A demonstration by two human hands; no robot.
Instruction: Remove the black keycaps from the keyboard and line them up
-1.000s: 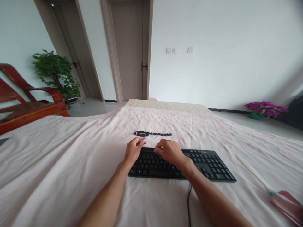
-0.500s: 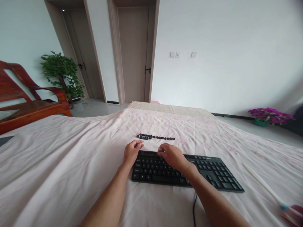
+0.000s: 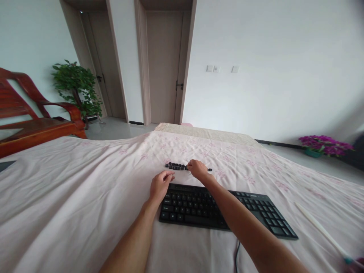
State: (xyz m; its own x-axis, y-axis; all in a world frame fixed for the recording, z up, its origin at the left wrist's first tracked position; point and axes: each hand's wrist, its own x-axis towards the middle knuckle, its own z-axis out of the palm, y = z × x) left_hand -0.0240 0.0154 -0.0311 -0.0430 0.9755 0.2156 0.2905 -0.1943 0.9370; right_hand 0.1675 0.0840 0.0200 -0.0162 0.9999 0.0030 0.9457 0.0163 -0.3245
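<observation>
A black keyboard point(image 3: 196, 206) lies on the pink flowered cloth, its right part partly covered by my right forearm. Beyond its back edge, small loose black keycaps point(image 3: 176, 166) form an uneven row. My right hand point(image 3: 196, 168) is closed over the right part of that row, with a thin, light-coloured thing sticking out at its fingertips; too small to make out. My left hand point(image 3: 161, 184) rests by the keyboard's back left corner, thumb and fingers pinched together. Whatever lies between those fingers, if anything, is too small to see.
A long white stick point(image 3: 321, 229) with a blue-green end lies on the cloth point(image 3: 113, 197) at the right. A cable point(image 3: 237, 256) runs from the keyboard's front edge. A dark flat object point(image 3: 6, 165) sits at the far left. Wooden chair, plants and doors stand beyond.
My right hand has moved forward from above the keyboard to the row of keycaps. My left hand has stayed nearly in place, still pinched. The view has shifted slightly.
</observation>
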